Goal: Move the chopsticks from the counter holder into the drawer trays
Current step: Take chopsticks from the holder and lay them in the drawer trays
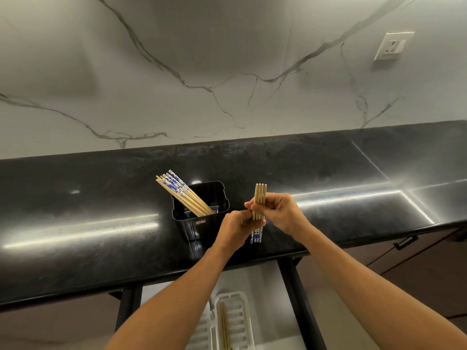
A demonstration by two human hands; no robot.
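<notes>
A black holder [202, 223] stands on the dark counter [88, 223]. Several wooden chopsticks with blue-and-white ends [182, 193] lean to the left in it. Just right of the holder, my left hand [235, 228] and my right hand [275, 210] both grip a bundle of chopsticks [259, 198], upright, plain tips up and patterned ends hanging below my fingers. Below the counter the drawer [290, 299] is open. A white slotted tray [237, 322] lies in it with a couple of chopsticks [223, 327] inside.
A marble-patterned wall rises behind the counter, with a white socket [393, 45] at the upper right. A second white tray [202, 334] lies left of the first, partly behind my left forearm. A cabinet front with a dark handle [405, 242] is at the right.
</notes>
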